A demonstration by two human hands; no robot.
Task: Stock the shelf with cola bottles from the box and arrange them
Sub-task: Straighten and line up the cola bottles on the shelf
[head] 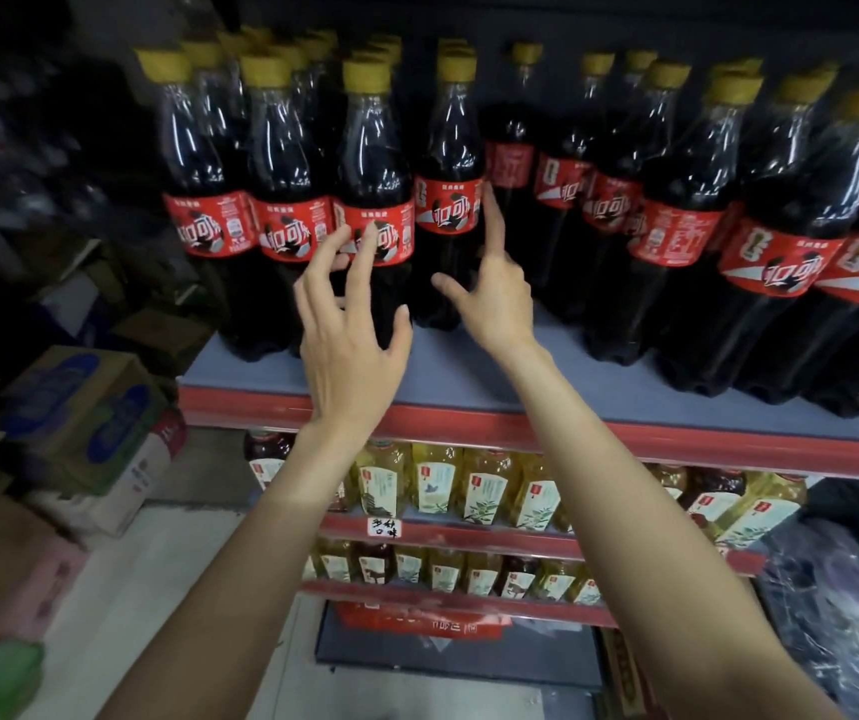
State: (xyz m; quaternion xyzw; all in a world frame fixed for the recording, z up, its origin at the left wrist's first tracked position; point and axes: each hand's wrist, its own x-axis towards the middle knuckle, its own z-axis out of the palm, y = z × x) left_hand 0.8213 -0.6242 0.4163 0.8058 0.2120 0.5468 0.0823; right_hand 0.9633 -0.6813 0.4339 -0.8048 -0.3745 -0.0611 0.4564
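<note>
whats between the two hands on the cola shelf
In the head view, one cola bottle stands between the left hand and the right hand; the right forefinger touches its label, and below is bare shelf.

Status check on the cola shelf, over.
Both hands open: left hand fingertips on a dark yellow-capped cola bottle, right hand beside the next bottle. Rows upright. Nothing in the way.

Your left hand (349, 324) spread its fingers against one cola bottle (373, 200) on the shelf (469, 387) — your right hand (495, 293) touched its neighbour (448, 200) with one fingertip.
</note>
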